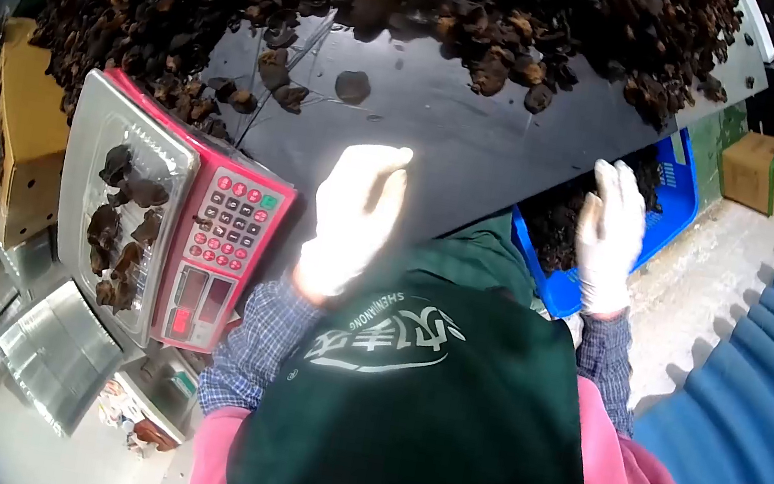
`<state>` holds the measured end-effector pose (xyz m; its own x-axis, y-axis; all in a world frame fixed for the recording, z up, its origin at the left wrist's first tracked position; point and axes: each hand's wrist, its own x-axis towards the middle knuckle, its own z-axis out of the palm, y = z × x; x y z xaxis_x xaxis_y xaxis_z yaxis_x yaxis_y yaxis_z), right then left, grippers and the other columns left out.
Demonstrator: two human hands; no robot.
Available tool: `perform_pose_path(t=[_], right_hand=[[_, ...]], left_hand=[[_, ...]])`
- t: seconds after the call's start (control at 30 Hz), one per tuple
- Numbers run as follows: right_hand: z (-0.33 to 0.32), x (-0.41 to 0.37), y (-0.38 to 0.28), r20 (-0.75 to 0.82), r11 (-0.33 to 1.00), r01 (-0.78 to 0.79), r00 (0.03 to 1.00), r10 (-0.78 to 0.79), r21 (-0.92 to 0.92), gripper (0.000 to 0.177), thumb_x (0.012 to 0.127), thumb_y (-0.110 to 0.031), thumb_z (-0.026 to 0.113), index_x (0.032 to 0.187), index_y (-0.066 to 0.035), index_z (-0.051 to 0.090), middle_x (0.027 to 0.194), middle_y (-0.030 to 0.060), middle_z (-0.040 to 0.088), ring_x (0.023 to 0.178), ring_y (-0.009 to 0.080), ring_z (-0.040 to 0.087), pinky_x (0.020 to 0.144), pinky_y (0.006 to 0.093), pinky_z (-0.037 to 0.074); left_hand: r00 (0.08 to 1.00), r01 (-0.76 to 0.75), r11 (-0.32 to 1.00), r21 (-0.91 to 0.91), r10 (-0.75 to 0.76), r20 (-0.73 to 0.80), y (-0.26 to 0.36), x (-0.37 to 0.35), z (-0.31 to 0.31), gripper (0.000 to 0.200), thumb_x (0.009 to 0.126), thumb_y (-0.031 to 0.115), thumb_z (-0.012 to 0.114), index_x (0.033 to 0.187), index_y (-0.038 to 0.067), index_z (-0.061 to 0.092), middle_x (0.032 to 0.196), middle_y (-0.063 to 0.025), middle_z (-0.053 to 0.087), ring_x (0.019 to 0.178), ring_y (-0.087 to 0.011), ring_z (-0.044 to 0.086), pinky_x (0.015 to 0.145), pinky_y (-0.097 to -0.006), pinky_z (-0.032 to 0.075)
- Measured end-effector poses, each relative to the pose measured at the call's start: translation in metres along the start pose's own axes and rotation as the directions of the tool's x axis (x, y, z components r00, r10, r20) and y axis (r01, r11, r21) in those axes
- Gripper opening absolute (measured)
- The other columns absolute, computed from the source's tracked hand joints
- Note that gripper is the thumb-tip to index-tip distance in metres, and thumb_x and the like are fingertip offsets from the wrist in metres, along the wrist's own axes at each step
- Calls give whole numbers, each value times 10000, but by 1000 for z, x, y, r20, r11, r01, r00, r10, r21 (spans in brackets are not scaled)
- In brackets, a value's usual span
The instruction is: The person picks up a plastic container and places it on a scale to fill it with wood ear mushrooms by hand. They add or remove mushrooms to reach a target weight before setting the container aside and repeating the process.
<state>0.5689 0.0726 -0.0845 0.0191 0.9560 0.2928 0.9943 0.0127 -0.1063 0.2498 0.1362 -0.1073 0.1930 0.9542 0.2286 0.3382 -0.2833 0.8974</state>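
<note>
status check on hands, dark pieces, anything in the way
Left hand open near scale; right hand open at blue crate. Dark pieces heaped on table, some on scale. No obstruction visible.

The head camera looks steeply down from close above both hands (353, 217) (610, 232).

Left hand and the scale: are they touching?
Apart. The head view shows a strip of black tabletop between the gloved left hand and the scale.

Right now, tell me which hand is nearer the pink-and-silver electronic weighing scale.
Left. The white-gloved left hand is close beside the scale; the white-gloved right hand is farther off, by the blue plastic crate.
</note>
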Motion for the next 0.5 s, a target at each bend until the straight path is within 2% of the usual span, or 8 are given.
perform_pose_path(t=[0.03,0.07,0.1,0.17,0.23,0.33,0.43,0.5], right_hand=[[7,15,-29,-13,996,67,998,-66,63,366,908,-42,648,1272,-40,673,1257,195,672,1189,387,624,1048,482,488],[19,29,-59,-53,964,130,991,-121,234,362,907,-39,639,1268,-32,660,1257,185,673,1195,382,626,1052,477,489],[25,45,-88,34,919,208,972,-233,336,361,921,-56,626,1281,-27,646,1250,179,676,1199,380,629,1063,468,486],[62,56,-139,-52,711,319,928,-370,626,441,976,-193,582,1377,-11,601,1396,200,612,1347,360,549,1175,511,394],[96,59,-179,-6,610,364,862,-507,704,538,989,-242,565,1476,-15,540,1527,193,534,1470,328,454,1250,543,291],[101,67,-179,64,714,503,795,-604,488,657,986,-317,592,1570,-50,452,1632,147,447,1554,264,363,1299,543,167],[69,59,-136,241,842,257,882,-404,474,751,948,-403,665,1582,-74,434,1626,158,448,1547,283,360,1275,563,194],[45,42,-101,334,950,95,922,-197,298,790,926,-419,681,1593,-85,421,1597,179,466,1527,336,386,1275,577,169]], left_hand=[[999,-37,999,18,37,-4,2,-2,-1,177,960,-21,698,1134,4,719,1099,-105,708,993,-205,690,893,-310,549],[997,-75,996,40,75,-12,4,-4,-3,179,958,-26,698,1133,4,720,1104,-110,711,990,-215,693,892,-315,552],[995,-99,990,98,99,0,9,-6,-9,183,958,-34,693,1135,5,720,1118,-122,716,984,-219,696,881,-321,557],[984,-165,976,144,172,-40,10,-11,-16,189,959,-39,696,1140,9,721,1110,-120,716,981,-219,694,881,-321,556],[990,-120,977,177,131,-50,13,-19,-23,200,954,-48,707,1144,13,713,1092,-115,713,971,-210,690,881,-317,555],[994,-69,985,160,82,-77,13,-22,-21,197,953,-54,704,1139,11,708,1095,-117,712,981,-203,690,887,-327,559],[993,-79,985,155,92,-79,5,-15,-16,202,947,-65,696,1135,8,707,1112,-124,715,1002,-226,699,897,-325,564],[991,-127,978,168,132,-20,2,-8,-13,220,931,-76,703,1133,11,706,1120,-133,713,1000,-243,701,897,-320,565]])
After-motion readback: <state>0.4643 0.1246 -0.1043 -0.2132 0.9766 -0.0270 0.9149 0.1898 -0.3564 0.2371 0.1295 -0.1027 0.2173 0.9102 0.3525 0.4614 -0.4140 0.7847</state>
